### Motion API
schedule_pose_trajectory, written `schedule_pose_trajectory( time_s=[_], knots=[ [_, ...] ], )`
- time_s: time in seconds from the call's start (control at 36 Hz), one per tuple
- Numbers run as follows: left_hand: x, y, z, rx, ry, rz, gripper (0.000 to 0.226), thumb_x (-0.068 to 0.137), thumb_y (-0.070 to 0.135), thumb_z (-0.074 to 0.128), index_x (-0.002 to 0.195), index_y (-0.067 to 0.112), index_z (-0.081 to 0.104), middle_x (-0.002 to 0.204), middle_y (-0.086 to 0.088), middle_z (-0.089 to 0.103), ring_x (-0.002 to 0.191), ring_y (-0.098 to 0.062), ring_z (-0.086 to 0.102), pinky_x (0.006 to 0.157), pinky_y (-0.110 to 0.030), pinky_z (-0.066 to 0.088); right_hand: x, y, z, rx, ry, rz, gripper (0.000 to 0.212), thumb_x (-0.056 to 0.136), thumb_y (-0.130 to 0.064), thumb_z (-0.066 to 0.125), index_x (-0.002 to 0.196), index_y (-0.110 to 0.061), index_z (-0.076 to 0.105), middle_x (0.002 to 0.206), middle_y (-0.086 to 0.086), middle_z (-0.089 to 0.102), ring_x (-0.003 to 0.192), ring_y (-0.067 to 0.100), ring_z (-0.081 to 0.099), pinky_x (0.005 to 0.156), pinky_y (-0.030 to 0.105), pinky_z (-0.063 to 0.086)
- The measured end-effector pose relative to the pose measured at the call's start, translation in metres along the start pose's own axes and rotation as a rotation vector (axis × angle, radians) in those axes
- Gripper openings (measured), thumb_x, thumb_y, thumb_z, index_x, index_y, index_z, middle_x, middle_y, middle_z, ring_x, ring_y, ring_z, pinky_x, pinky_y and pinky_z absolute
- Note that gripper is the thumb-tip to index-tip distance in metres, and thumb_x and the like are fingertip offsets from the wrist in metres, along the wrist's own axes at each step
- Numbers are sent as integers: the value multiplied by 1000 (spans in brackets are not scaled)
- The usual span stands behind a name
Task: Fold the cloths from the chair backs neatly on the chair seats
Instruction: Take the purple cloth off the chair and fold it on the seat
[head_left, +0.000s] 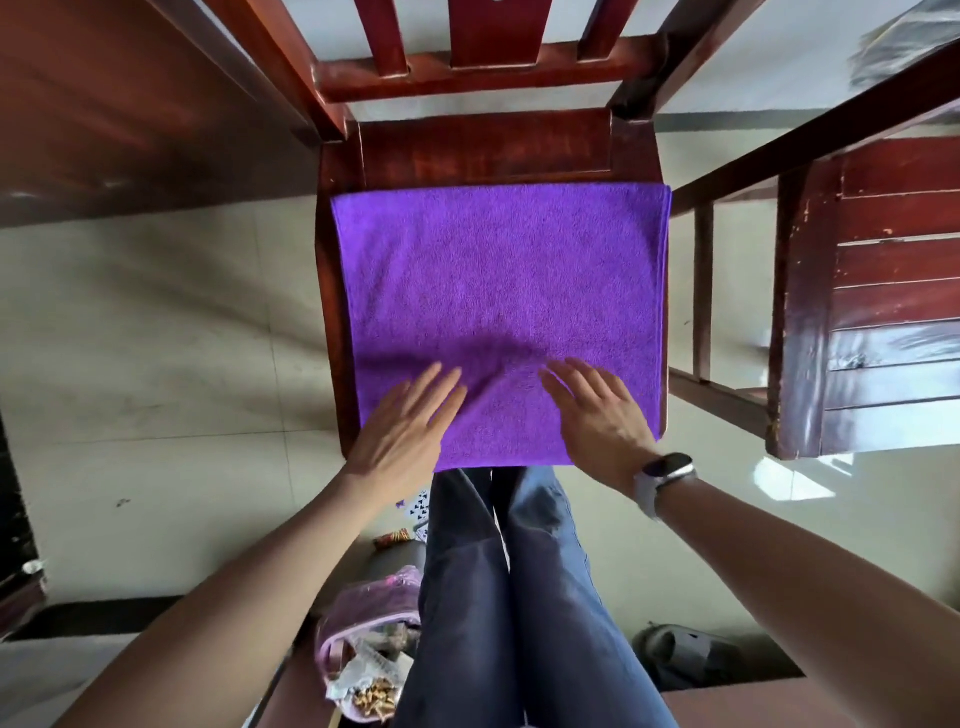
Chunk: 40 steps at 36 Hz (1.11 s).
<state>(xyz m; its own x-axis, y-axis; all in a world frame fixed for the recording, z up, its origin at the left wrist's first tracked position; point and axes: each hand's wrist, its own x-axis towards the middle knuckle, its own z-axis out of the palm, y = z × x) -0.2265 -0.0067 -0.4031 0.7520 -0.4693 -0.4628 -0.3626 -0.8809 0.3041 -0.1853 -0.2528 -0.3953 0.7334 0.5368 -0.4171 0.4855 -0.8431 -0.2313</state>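
A purple cloth (498, 280) lies flat and spread over the seat of a dark red wooden chair (483, 150), covering most of it. My left hand (405, 426) rests flat on the cloth's near left part with straight fingers. My right hand (597, 415), with a watch on its wrist, lies flat on the near right part. A small ripple in the cloth shows between the two hands. The chair back's slats (493, 36) rise at the top with no cloth on them.
A second wooden chair (883, 291) stands at the right. A dark wooden table edge (104, 104) fills the upper left. My legs in jeans (519, 597) stand before the seat. A pink bag (363, 649) and a grey slipper (691, 654) lie on the floor.
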Motion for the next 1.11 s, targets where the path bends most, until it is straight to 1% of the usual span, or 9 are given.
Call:
schedule_pose_trajectory(
  time_s=[0.19,0.39,0.47,0.56,0.64,0.72,0.81,0.94,1.11],
  knots=[
    [-4,1,37,142,1,61,64,77,32,57,136,16,40,149,-3,33,139,-29,20,102,-64,28,19,-20,37,-239,-107,-149,59,79,-17,32,137,-21,40,147,8,36,135,30,35,100,61,35],
    [-80,-31,70,213,-17,69,90,62,19,65,143,24,26,156,-3,-7,142,-33,13,108,-58,22,-8,-16,58,-360,-91,-425,61,73,-22,46,134,-27,44,145,6,40,132,32,39,98,65,34],
    [-101,-40,73,202,-27,26,86,61,11,58,142,21,28,156,-5,-4,142,-31,13,105,-55,30,-23,-6,59,-355,-142,-472,71,67,-27,64,135,-29,43,147,7,37,134,32,35,98,66,33],
    [-112,-42,72,166,-65,-18,69,68,12,31,137,16,33,156,-5,-1,143,-28,8,102,-52,35,-41,8,52,-300,-196,-420,65,67,-20,50,131,-27,49,144,8,41,133,31,31,97,65,35],
    [-113,-40,69,167,-85,-69,54,68,11,29,114,5,57,150,-8,29,129,-31,39,93,-47,43,-57,25,46,-262,-250,-364,58,71,-15,33,124,-18,57,142,8,44,132,32,33,98,58,38],
    [-107,-40,58,229,-91,-83,32,68,14,38,79,6,67,116,-13,59,103,-30,51,80,-41,41,-67,42,37,-201,-218,-270,47,73,-9,30,99,-11,70,131,13,55,120,32,53,94,49,42],
    [-95,-40,44,206,-43,-92,27,75,19,41,60,10,61,73,-7,57,76,-28,54,68,-39,35,-68,53,22,-101,-168,-133,36,69,-8,32,72,-9,68,109,14,66,97,31,66,62,36,56],
    [-47,-42,5,79,93,-200,27,80,25,40,68,11,60,67,-7,56,65,-28,56,59,-36,41,-42,63,2,-23,-104,95,37,67,-16,31,75,-10,66,74,9,63,61,32,62,48,37,53],
    [28,-60,-33,9,223,-286,19,71,10,67,89,6,64,77,-12,57,68,-32,56,58,-38,46,35,77,-33,9,46,228,25,68,1,61,93,-3,64,89,18,62,80,37,62,62,44,51]
  ],
)
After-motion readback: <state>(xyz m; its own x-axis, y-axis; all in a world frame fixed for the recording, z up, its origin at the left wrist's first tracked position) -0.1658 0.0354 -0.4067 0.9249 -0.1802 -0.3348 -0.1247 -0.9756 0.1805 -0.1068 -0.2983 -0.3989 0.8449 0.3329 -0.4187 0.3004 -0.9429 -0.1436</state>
